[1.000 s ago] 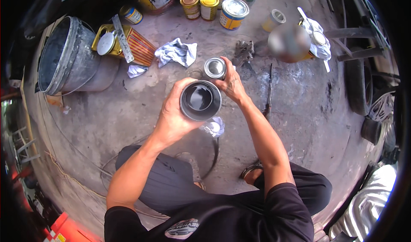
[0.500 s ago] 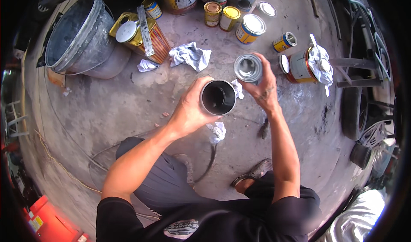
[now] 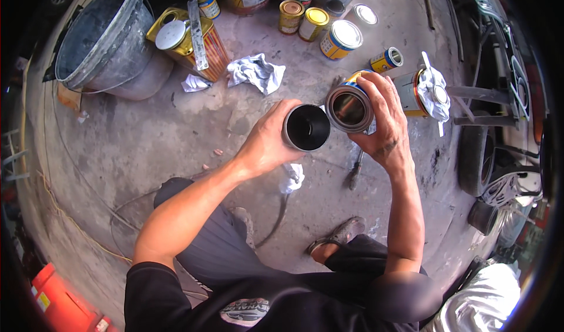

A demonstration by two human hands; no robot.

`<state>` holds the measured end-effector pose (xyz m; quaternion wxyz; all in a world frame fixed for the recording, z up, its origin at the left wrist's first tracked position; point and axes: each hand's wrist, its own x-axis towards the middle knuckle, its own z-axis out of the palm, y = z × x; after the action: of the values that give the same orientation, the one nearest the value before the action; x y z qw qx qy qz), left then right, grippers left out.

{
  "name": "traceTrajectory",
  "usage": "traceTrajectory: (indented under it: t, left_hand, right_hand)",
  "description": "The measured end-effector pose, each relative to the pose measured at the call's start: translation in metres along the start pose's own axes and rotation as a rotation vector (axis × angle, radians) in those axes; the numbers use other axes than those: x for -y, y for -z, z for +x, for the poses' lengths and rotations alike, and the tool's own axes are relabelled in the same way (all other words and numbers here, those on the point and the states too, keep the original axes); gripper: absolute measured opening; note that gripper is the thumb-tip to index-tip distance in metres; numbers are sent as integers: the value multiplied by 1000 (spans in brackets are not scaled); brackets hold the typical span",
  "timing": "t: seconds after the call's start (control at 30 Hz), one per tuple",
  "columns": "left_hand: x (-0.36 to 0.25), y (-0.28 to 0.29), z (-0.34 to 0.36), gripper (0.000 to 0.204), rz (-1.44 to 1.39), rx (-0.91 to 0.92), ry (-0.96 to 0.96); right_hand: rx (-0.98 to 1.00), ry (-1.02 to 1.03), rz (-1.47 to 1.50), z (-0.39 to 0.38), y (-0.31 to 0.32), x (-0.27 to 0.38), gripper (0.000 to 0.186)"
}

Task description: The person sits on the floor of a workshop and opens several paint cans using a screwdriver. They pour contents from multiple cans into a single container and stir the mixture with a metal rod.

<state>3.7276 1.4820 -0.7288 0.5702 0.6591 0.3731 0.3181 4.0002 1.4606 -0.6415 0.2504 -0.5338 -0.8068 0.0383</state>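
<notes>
My left hand (image 3: 265, 137) is wrapped round a cup (image 3: 306, 146), its round mouth facing up and its inside dark. My right hand (image 3: 386, 120) grips an open paint tin (image 3: 356, 78) with a yellow and blue label. The tin is tipped toward the cup, its metal rim right beside the cup's edge; its inside looks dark and brownish. Whether anything runs between them cannot be made out. A dark-ended brush-like tool (image 3: 355, 176) lies on the floor below the tin, and a crumpled white rag (image 3: 292, 179) lies below the cup.
A large grimy bucket (image 3: 126, 67) and a yellow rectangular tin (image 3: 214, 47) with a flat metal strip (image 3: 198, 35) stand far left. Crumpled cloth (image 3: 257, 73) lies ahead. Several paint cans (image 3: 336, 45) stand beyond. A cloth-topped can (image 3: 409, 92) is at right, near metal legs (image 3: 482, 95).
My right hand has turned the tin from nearly upright to tilted, bringing its mouth down beside the cup. My left hand still holds the cup. The whole view has shifted slightly.
</notes>
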Motion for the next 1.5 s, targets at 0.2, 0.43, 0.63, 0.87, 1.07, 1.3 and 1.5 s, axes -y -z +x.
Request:
traceTrajectory:
  t: [0.2,0.43,0.63,0.87,1.07,1.3,1.5]
  left_hand:
    - [-3,1,0,88,37,35,17]
    - [-5,2,2,88,45,62,20]
    - [-4,3,4,90,51,67,17]
    - [-3,4,4,91,27,83,34]
    - [-3,4,5,91,37,89,27]
    - [-1,3,6,90,27,94,35]
    - [-3,3,7,90,59,89,19]
  right_hand:
    - [-8,64,-28,0,1,6,98]
    - [-10,80,-90,3,2,11,94]
    - [-33,93,-115,7,2,14,88]
    - [-41,102,-171,9,-1,16,83]
    - [-54,119,-182,8,-3,16,80]
    - [-60,125,-189,8,-2,19,80]
    - [-63,138,-198,7,0,21,82]
